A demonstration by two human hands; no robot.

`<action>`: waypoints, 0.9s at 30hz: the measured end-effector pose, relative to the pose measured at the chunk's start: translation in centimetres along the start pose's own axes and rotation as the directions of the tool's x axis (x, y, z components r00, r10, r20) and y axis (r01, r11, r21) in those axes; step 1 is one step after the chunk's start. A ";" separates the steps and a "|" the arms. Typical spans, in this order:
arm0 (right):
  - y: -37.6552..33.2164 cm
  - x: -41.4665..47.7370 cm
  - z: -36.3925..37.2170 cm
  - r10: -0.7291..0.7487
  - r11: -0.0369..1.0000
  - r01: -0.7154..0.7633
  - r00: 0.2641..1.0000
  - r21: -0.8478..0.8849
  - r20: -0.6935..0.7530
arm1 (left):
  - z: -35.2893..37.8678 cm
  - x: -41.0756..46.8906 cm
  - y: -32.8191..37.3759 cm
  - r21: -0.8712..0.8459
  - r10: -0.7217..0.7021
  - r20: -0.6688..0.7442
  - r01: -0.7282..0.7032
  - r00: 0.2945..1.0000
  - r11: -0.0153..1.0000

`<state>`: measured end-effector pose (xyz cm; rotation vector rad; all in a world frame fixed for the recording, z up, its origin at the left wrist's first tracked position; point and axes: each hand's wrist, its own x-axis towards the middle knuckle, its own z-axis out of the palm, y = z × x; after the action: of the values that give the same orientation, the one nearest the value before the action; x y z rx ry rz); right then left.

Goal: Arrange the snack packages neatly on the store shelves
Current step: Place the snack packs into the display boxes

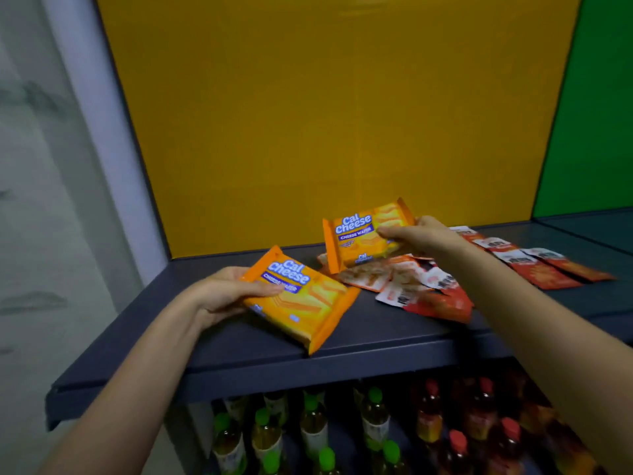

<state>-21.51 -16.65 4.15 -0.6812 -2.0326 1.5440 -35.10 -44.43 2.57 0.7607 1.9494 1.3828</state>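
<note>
Two orange Cal Cheese wafer packs are over the dark grey shelf [239, 358]. My left hand [222, 293] grips the near pack [305, 303] by its left edge, low over the shelf's front. My right hand [418, 234] pinches the far pack [359, 234] at its right side and holds it tilted up above a loose heap of red and white sachets [421, 286]. More red sachets [534, 265] lie in a row on the shelf to the right.
A yellow back panel [325, 114] closes the shelf behind, with a green panel [596, 97] to its right. A grey upright [102, 149] stands at the left. Below the shelf stand green-capped bottles [308, 430] and red-capped bottles [479, 423].
</note>
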 end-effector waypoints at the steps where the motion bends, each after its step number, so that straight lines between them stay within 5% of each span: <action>1: 0.4 -0.7 -1.7 0.002 1.000 -0.002 1.000 0.005 -0.024 | 1.0 0.4 0.7 -0.032 0.023 -0.017 -0.023 1.000 0.999; 6: 2.9 -3.5 -10.4 0.022 0.995 -0.008 0.991 0.104 -0.133 | 8.2 3.1 3.7 -0.196 0.047 -0.139 -0.074 0.989 0.978; 21: 11.0 -15.3 -43.2 0.093 0.994 -0.062 0.918 0.092 -0.386 | 40.7 8.7 12.1 -0.495 0.085 0.095 -0.027 0.992 0.868; 27: 13.2 -18.5 -52.9 0.115 0.993 -0.083 0.876 0.090 -0.468 | 51.5 9.9 14.8 -0.494 0.058 0.152 0.025 0.987 0.869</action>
<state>28.12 12.47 2.25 -1.0357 -1.5930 1.3277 -0.75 -2.21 1.84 0.6159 1.3725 1.6795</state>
